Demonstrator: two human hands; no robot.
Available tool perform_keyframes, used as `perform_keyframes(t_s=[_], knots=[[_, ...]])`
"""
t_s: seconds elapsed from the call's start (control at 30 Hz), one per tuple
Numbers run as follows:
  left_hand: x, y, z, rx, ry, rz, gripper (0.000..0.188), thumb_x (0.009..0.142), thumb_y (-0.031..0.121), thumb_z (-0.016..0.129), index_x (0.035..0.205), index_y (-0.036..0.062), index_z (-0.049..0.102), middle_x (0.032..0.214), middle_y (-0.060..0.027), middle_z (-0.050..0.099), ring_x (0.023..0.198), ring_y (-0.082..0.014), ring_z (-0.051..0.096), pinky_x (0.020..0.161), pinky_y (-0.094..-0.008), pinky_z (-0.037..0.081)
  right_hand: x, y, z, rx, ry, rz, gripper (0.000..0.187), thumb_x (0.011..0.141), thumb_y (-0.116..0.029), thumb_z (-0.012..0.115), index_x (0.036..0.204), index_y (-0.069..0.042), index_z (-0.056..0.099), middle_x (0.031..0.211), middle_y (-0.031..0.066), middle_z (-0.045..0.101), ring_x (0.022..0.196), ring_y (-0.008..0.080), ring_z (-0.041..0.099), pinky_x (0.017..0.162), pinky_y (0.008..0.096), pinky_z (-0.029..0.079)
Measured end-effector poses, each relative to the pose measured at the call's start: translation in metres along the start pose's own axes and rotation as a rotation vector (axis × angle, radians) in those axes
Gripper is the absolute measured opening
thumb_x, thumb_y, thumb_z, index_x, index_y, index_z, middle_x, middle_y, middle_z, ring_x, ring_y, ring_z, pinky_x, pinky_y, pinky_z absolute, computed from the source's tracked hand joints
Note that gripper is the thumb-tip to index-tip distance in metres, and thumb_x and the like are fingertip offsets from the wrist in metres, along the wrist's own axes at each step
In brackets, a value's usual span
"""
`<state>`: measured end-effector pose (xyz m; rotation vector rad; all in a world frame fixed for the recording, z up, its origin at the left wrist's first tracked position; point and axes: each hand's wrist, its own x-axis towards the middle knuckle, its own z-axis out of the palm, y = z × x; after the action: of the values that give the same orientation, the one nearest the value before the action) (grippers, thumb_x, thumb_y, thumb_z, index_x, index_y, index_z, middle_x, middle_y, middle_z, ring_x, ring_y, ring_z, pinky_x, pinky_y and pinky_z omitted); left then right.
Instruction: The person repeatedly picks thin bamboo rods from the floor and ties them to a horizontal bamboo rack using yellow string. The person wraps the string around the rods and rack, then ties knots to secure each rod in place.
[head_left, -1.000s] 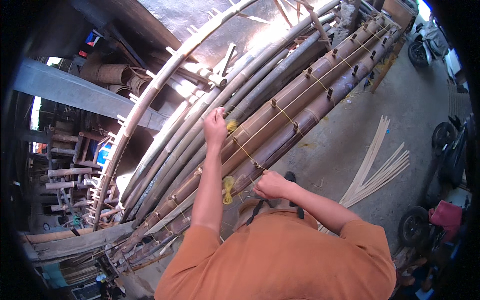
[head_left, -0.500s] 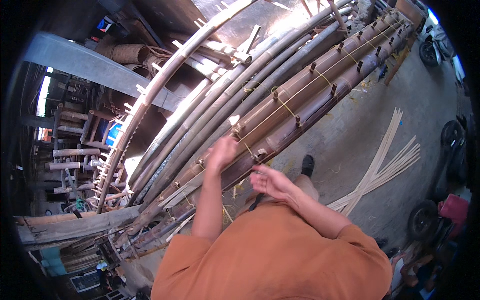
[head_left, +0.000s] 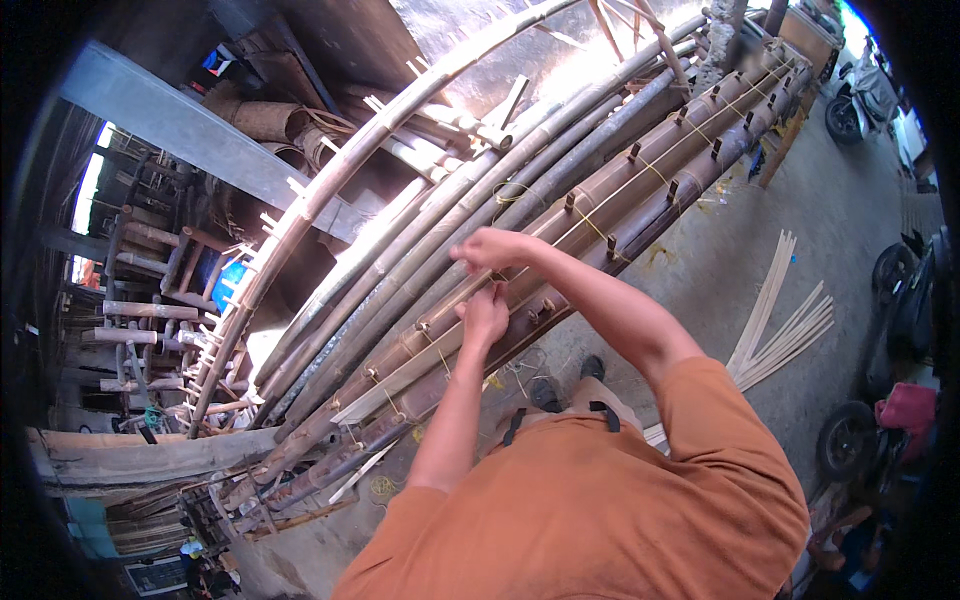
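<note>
Clock read from picture centre, 12 at top. Paired bamboo poles, upper pole (head_left: 604,184) and lower pole (head_left: 645,222), lie just ahead of the person. Long axis: near 8 o'clock to near 2 o'clock, the two almost parallel, a narrow trough between.

Edges and room: the lower pole's outer edge borders the grey concrete floor (head_left: 700,300); that gap extends toward 3 o'clock as far as the fanned pale strips (head_left: 775,325). On the other side, stacked poles (head_left: 405,275) crowd close along the upper pole.

Hands: left hand (head_left: 485,317) at the upper pole, close to centre, fingers bent inward; right hand (head_left: 492,250) just beyond it at 12 o'clock, fingers curled. Whether either grip pinches cord is too small to judge.

Materials: poles brown, round, smooth-looking, jointed, with short dark pegs in rows. Thin yellow cord (head_left: 654,171) spans peg to peg; a loose yellow loop (head_left: 513,191) shows over the stacked poles. Flat pale slat (head_left: 388,393) lies along the pair at 8 o'clock. Bowed bamboo (head_left: 345,165), studded with pale pegs, arcs from 8 to 12 o'clock.
</note>
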<state>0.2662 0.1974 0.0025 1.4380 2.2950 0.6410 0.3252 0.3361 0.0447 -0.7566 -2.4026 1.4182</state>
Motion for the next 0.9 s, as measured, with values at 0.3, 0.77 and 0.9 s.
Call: perform_keyframes(t_s=[0.3,0.77,0.9], knots=[[-0.009,0.002,-0.001,-0.003,0.131,0.025,0.026,0.096,0.032,0.05,0.096,0.014,0.069,0.085,-0.0139,0.069,0.082,-0.0321,0.065,0.084,-0.0482,0.037,-0.174,0.039,0.059,0.087,-0.34,-0.118,0.044,0.099,-0.038,0.048,0.081,-0.001,0.062,0.062,0.008,0.054,0.057,0.0161,0.051,0.056,0.0385,0.043],[0.148,-0.109,0.037,-0.541,-0.059,-0.101,0.025,0.09,0.017,0.049,0.066,0.0095,0.051,0.062,0.0022,0.048,0.055,-0.0115,0.048,0.049,-0.034,0.04,-0.263,0.09,0.064,2.116,0.733,0.21,0.03,0.099,-0.036,0.051,0.077,-0.016,0.044,0.06,-0.0035,0.039,0.05,0.0082,0.035,0.054,0.0299,0.042],[0.214,-0.186,-0.005,-0.189,0.149,0.253,0.015,0.077,0.01,0.059,0.082,0.0018,0.07,0.067,-0.0085,0.066,0.057,-0.0171,0.06,0.05,-0.0325,0.047,-0.263,0.059,0.11,2.086,1.051,0.177,0.036,0.097,-0.04,0.05,0.072,-0.015,0.048,0.062,-0.0022,0.045,0.053,0.0127,0.046,0.062,0.0338,0.049]])
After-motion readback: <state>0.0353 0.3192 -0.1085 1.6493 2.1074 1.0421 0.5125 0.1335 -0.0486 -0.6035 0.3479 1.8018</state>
